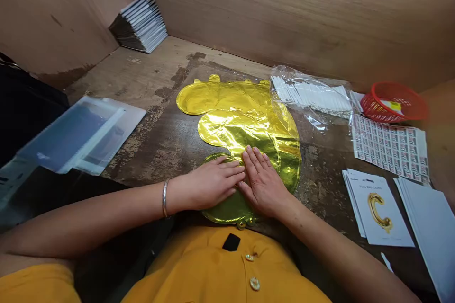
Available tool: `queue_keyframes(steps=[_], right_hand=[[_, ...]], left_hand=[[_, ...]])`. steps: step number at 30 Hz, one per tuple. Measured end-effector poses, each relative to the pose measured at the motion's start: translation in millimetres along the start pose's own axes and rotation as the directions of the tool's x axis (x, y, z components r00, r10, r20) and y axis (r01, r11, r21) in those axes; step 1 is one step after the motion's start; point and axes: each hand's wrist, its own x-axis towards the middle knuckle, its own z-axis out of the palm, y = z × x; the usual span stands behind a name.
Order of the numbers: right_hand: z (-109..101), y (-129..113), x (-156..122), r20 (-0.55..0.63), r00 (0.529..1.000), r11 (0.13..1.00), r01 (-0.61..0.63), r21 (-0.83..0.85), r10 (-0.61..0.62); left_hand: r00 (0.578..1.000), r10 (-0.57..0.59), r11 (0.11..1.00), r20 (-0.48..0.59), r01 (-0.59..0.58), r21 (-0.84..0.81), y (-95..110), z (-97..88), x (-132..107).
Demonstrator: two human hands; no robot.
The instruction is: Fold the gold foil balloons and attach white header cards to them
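Note:
Flat gold foil balloons [234, 128] lie on the dark tabletop in front of me, more than one curved shape overlapping, with small tabs along their edges. My left hand [218, 181], with a silver bangle at the wrist, rests flat on the lower part of the foil. Beside it my right hand [261, 177] also presses flat on the foil, fingers stretched out and pointing away from me. The fingertips of the left hand reach close to the right thumb. Neither hand grips anything. Part of the foil is hidden under both hands.
At right are a clear bag of white sticks [313, 94], a red basket [394, 102], a sticker sheet [391, 147], "Foil Balloons" cards [380, 210] and white cards [428, 227]. Clear plastic sleeves [81, 135] lie left; a stack of packets [142, 23] stands in the far corner. Wooden walls surround the table.

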Motion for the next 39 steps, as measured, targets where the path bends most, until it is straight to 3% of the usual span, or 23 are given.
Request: queue_keyframes(steps=[4, 7, 10, 12, 16, 19, 21, 24, 26, 28, 31, 34, 37, 39], right_hand=[[-6, 0, -1, -0.008, 0.999, 0.999, 0.032, 0.042, -0.031], [-11, -3, -15, -0.01, 0.997, 0.996, 0.078, 0.031, -0.078], [-11, -1, -48, 0.029, 0.99, 0.99, 0.138, -0.01, -0.138], [-14, 4, -72, 0.038, 0.995, 0.993, 0.099, -0.06, -0.097], [-26, 1, -95, -0.092, 0.995, 0.987, -0.058, -0.148, 0.044], [-26, -11, -95, -0.051, 0.995, 0.991, 0.081, -0.109, -0.087], [-21, -13, -101, 0.022, 0.994, 0.991, 0.107, -0.085, -0.105], [-22, -3, -122, -0.001, 0.997, 0.985, -0.079, -0.151, 0.08], [-35, 3, -129, -0.13, 0.974, 0.961, -0.206, -0.186, 0.184], [-50, 4, -116, -0.297, 0.933, 0.956, -0.255, -0.147, 0.203], [-55, -3, -66, -0.423, 0.905, 0.997, -0.076, -0.032, 0.055], [-31, -8, -16, -0.314, 0.947, 0.995, 0.09, 0.037, -0.074], [0, -4, 7, -0.198, 0.978, 0.993, 0.086, 0.077, -0.07], [11, 1, 7, -0.169, 0.984, 0.994, 0.065, 0.086, -0.049]], left_hand=[[0.998, -0.042, 0.999, 0.04, 0.043, -0.024, 8, 21.9, -10], [0.998, -0.016, 1.0, 0.054, 0.016, -0.006, 7, 22.5, -14], [0.997, -0.006, 1.0, 0.073, 0.006, 0.007, 7, 20.3, -14], [0.997, -0.008, 1.0, 0.081, 0.007, 0.012, 7, 20.4, -14], [0.997, -0.004, 1.0, 0.073, 0.003, 0.003, 8, 21.9, -14], [0.998, -0.004, 1.0, 0.057, 0.004, -0.008, 9, 21.5, -15], [0.998, -0.002, 1.0, 0.058, 0.003, -0.015, 9, 20.6, -15], [0.998, 0.004, 1.0, 0.064, -0.003, -0.025, 8, 20.0, -15], [0.998, 0.004, 1.0, 0.066, -0.002, -0.031, 6, 20.1, -15], [0.998, 0.001, 0.999, 0.066, 0.001, -0.035, 6, 20.1, -15], [0.999, -0.001, 1.0, 0.046, 0.003, -0.031, 10, 19.6, -14], [1.0, -0.005, 1.0, 0.026, 0.006, -0.024, 15, 18.4, -13], [1.0, 0.027, 1.0, 0.011, -0.027, -0.015, 10, 13.2, -18], [1.0, 0.014, 0.999, -0.027, -0.015, -0.043, -5, 4.4, -25]])
